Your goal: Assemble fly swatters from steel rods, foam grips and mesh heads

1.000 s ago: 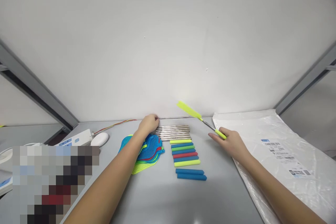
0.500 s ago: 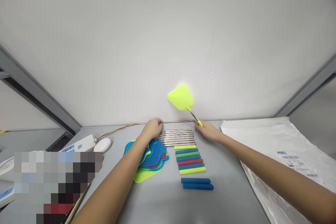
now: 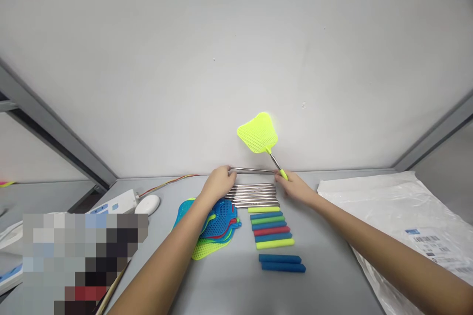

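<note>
Head view: clock centred on the stack of shiny silver metal rods (image 3: 254,196).
Lime-yellow mesh fly swatter (image 3: 259,134): joined, seemingly complete, at 12 o'clock; the right hand (image 3: 294,187) grasps its handle.
Slim silver metal rod (image 3: 253,170): lifted at 12 o'clock, the left hand (image 3: 219,184) pinching one end in its fingers, the other meeting the right hand; whether gripped there, I cannot tell.
Apparently unjoined: stacked rods, multicoloured perforated plastic heads (image 3: 220,221) at 8 o'clock, multicoloured cylindrical handles (image 3: 272,231) at 5 o'clock.
</note>
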The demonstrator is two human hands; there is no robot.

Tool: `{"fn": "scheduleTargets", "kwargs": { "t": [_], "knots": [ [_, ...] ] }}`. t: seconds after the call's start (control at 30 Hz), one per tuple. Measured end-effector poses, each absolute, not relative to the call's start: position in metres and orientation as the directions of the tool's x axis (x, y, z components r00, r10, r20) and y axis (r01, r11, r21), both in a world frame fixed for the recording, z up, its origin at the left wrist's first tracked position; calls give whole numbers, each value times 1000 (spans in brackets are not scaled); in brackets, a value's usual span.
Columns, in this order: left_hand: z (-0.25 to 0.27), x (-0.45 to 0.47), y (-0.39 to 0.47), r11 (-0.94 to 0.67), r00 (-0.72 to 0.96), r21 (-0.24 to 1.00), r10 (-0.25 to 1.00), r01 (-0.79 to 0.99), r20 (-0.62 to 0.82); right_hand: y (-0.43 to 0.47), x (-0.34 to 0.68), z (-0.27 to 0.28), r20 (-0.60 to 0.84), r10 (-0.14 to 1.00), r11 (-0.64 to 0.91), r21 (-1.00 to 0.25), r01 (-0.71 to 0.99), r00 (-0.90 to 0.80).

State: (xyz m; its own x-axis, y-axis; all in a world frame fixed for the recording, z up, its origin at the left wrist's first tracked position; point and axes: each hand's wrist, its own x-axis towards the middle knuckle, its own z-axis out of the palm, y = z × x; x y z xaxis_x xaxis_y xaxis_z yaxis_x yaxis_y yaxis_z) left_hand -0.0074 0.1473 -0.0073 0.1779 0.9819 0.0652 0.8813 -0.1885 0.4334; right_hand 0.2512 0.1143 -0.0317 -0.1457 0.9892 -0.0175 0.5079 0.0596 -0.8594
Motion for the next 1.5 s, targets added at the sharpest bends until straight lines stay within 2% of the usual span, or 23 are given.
{"fn": "scheduleTargets", "kwargs": {
  "t": [0.27, 0.43, 0.57, 0.73, 0.83, 0.97, 1.1, 1.2, 1.37, 1.5],
  "knots": [
    [12, -23, 72, -201, 185, 412, 980, 889, 79, 44, 252, -12, -46, 978, 45, -905, 423, -204],
    [14, -19, 40, -188, 162, 241, 979, 952, 124, 16, 250, -19, -62, 956, 63, -912, 406, -286],
    [8, -16, 34, -215, 188, 161, 968, 963, 167, 11, 246, -22, -53, 969, 72, -875, 478, -242],
    [1, -16, 28, -212, 189, 81, 954, 974, 232, 1, 242, -18, -19, 964, 123, -854, 505, -267],
    [1, -11, 21, -198, 189, 1, 934, 980, 304, -3, 246, -16, -15, 978, 104, -829, 549, -207],
    [-5, -1, 12, -281, 279, -57, 870, 958, 406, -16, 261, -13, 54, 998, 67, -752, 656, -40],
    [-18, 7, 9, -388, 383, -76, 827, 918, 410, -47, 282, -14, 102, 988, -16, -678, 735, 116],
    [-24, 14, 15, -452, 443, -68, 818, 890, 367, -71, 291, -22, 67, 980, -101, -643, 759, 187],
    [-26, 33, 42, -503, 501, -37, 846, 863, 181, -87, 283, -36, 20, 967, -237, -309, 921, 255],
    [-30, 47, 58, -504, 503, -15, 858, 863, 108, -87, 266, -39, 43, 970, -226, -200, 953, 239]
  ]
}}
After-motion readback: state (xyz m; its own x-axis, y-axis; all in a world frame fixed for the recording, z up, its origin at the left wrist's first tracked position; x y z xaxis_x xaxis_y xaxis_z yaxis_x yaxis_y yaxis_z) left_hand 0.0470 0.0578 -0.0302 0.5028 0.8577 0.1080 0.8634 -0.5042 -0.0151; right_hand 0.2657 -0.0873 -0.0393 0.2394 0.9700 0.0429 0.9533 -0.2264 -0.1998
